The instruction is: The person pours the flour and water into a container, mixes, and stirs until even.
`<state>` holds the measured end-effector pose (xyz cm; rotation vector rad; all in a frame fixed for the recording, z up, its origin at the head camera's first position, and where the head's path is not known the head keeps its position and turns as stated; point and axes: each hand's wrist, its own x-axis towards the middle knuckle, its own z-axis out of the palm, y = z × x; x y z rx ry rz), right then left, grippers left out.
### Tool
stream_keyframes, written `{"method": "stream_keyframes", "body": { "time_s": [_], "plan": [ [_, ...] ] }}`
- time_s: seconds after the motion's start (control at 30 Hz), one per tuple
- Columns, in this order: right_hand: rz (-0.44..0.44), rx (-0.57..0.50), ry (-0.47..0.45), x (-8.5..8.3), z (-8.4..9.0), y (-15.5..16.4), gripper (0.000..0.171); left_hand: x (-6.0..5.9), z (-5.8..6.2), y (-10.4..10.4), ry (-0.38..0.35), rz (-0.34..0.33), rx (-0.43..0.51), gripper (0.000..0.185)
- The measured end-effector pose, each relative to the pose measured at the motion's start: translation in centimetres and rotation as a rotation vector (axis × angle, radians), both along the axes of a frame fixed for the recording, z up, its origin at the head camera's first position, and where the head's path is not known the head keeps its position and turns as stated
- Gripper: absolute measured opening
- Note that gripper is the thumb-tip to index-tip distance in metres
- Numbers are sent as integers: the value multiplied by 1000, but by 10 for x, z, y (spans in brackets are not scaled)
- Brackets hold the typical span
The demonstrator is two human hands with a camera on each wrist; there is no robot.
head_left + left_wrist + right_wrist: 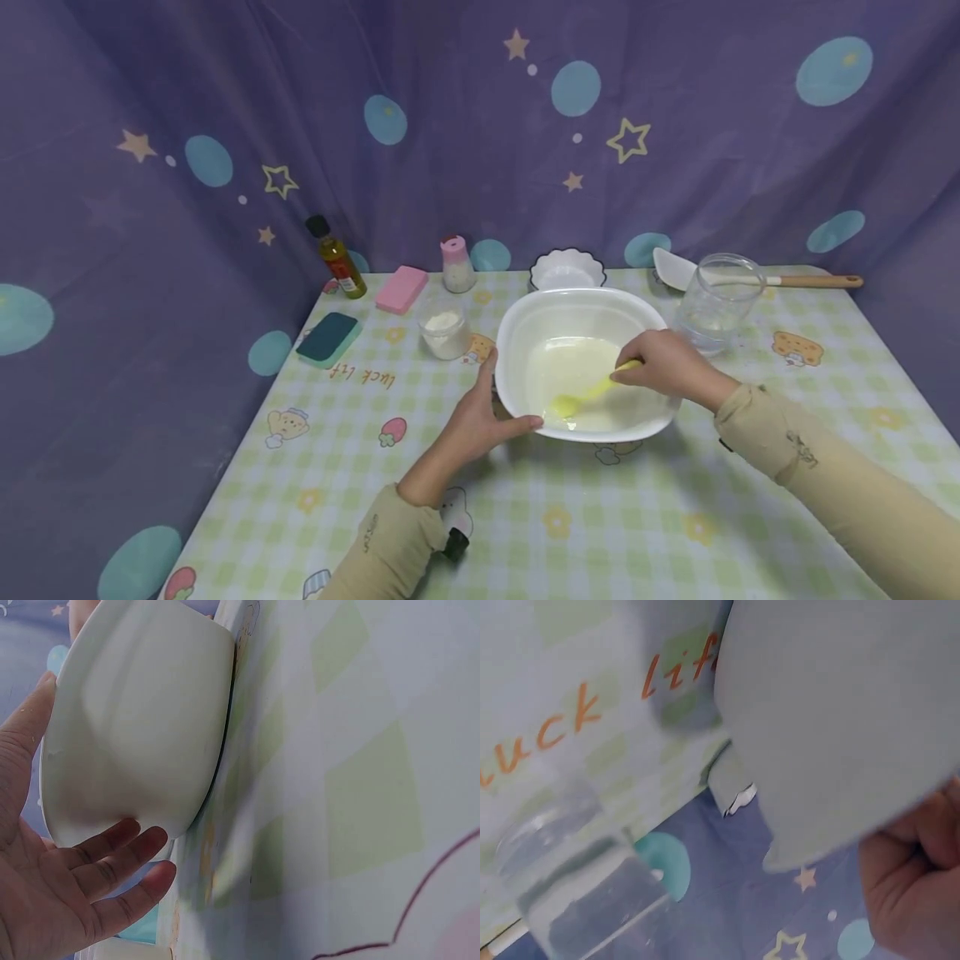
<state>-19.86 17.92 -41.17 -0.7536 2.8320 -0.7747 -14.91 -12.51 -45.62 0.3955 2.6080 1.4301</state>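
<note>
- My right hand (667, 367) pinches the yellow spoon (588, 393) — handle up at my grip, its long axis slanting down-left into the liquid.
- My left hand (480, 421) lies open, fingers straight against the white bowl (577, 312) — steadying its left rim on the bench (525, 517).
- A glass jar (716, 312) stands just right of the bowl.

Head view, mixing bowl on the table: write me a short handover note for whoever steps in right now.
Left hand: fingers spread against the near-left outer wall of the white bowl, steadying it.
Right hand: grips the handle of the yellow spoon, whose head sits in the pale liquid at the bowl's bottom.
Nearby: empty-looking glass jar right of the bowl, small cup of white powder to its left, white spatula behind the jar.
Done: liquid is in the bowl, spoon is in it.
Left: whether the powder goes in cannot be told; the cup looks still full.
</note>
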Motion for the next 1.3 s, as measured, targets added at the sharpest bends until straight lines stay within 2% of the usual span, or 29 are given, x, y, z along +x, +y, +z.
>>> {"method": "stream_keyframes", "body": {
  "time_s": [0.23,0.5,0.67,0.97,1.3],
  "plan": [
    [-81,-2,32,-3,-7,-18,10,-1,-1,0,-10,4,-5,122],
    [-173,-6,52,-14,-6,-22,12,0,0,1,-6,4,-3,122],
    [-198,-8,69,-21,-2,-16,14,0,0,1,-12,12,-5,122],
    [-297,40,54,-27,6,1,18,-1,-2,2,-13,4,21,123],
    [-292,72,85,-21,17,21,21,-1,-2,2,-14,3,39,123]
  ]
}}
